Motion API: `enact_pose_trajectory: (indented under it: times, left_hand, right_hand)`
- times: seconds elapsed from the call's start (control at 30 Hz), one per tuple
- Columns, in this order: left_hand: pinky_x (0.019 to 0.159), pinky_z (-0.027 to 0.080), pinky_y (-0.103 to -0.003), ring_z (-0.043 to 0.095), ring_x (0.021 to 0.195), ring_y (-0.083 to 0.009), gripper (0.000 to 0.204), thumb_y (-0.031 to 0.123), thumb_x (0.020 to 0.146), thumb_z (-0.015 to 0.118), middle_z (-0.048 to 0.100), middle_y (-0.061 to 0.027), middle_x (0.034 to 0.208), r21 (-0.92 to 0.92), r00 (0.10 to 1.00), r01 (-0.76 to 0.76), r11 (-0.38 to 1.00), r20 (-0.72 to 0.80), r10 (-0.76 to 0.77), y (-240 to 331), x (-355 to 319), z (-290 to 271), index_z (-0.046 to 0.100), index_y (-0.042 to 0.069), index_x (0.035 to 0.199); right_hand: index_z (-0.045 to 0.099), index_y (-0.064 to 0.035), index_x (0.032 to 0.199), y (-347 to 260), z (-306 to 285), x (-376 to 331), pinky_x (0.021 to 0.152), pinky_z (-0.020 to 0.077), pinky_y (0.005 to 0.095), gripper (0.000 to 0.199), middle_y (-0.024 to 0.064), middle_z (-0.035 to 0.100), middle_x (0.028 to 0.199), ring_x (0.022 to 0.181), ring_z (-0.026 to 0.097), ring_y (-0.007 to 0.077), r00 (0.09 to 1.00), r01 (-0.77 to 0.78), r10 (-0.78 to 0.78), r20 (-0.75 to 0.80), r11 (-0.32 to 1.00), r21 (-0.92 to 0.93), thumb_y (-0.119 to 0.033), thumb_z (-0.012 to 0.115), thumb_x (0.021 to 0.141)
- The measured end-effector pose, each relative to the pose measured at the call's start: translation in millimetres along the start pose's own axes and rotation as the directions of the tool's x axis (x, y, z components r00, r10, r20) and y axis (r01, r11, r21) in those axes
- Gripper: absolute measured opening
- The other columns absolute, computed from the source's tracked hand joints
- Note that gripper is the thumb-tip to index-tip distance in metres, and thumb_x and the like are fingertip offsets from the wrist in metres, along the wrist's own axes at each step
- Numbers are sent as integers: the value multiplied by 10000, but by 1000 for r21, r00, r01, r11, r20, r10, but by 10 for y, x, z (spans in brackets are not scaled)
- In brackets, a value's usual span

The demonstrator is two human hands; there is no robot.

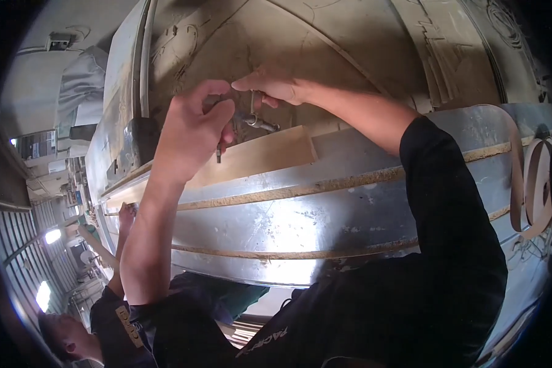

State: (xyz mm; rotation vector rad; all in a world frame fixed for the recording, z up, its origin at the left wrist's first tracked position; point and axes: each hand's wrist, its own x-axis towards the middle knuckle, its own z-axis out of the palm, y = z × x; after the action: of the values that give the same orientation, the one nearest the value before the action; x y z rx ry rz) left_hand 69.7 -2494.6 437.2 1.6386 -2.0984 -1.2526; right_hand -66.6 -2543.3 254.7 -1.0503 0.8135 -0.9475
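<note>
My left hand (196, 126) is raised over the metal bench with its fingers curled. A short dark metal tip (219, 154) sticks out below its fingers; the rest of that piece is hidden. Close by on the right, my right hand (270, 86) reaches in, its index finger almost touching my left fingertips. Its lower fingers are curled around a slim metal tool (254, 118) with a round collar and a dark end pointing right. A pale wooden board (270, 153) lies below both hands along the bench's far side.
The metal bench (374, 205) has long slots filled with sawdust. A roll of pale edge-banding strip (536, 181) stands at the right. Beyond the bench are a dusty floor (343, 24) and long strips (438, 67). Another person (113, 319) works at the lower left.
</note>
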Motion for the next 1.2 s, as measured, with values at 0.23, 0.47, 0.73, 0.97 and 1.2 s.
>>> enact_pose_trajectory:
  times: [0.23,0.47,0.73,0.97,1.2]
  left_hand:
    - [449,415,-259,520,498,-89,328,109,890,558,560,-59,591,87,999,37,995,-19,-36,-128,157,-66,571,-71,1164]
    - [836,436,-444,545,1043,-303,580,178,831,656,528,-130,1260,990,664,-122,-75,137,735,-183,335,-293,459,147,1376]
    - [707,475,-406,602,800,-286,661,325,804,700,630,-156,1026,852,693,-439,285,119,711,-359,193,698,469,14,1340]
    - [749,521,-418,637,833,-369,559,214,845,673,654,-171,906,723,797,-476,500,114,593,-344,172,839,487,2,1327]
    - [769,472,-286,568,838,-123,508,332,937,619,640,-80,885,117,887,-453,884,-44,460,-290,610,371,542,-62,1247]
  right_hand:
    - [630,-57,649,129,-101,84,430,369,292,482,36,506,494,386,407,90,998,62,-62,-2,994,-94,-488,635,865]
    - [578,-51,909,-743,-344,171,485,415,275,541,14,451,604,527,447,114,956,29,-77,-282,985,-172,-592,563,889]
    - [472,-56,1192,-598,-340,-18,674,542,376,237,121,582,1018,706,600,188,967,-178,185,-176,983,54,-99,421,965]
    - [379,1,1225,-406,-419,-109,612,575,419,275,229,558,984,717,626,289,864,-172,433,-258,734,657,-121,375,979]
    - [474,-5,1154,-344,-554,-25,626,547,331,309,196,635,973,705,616,230,952,-141,253,-170,860,490,-275,402,1024]
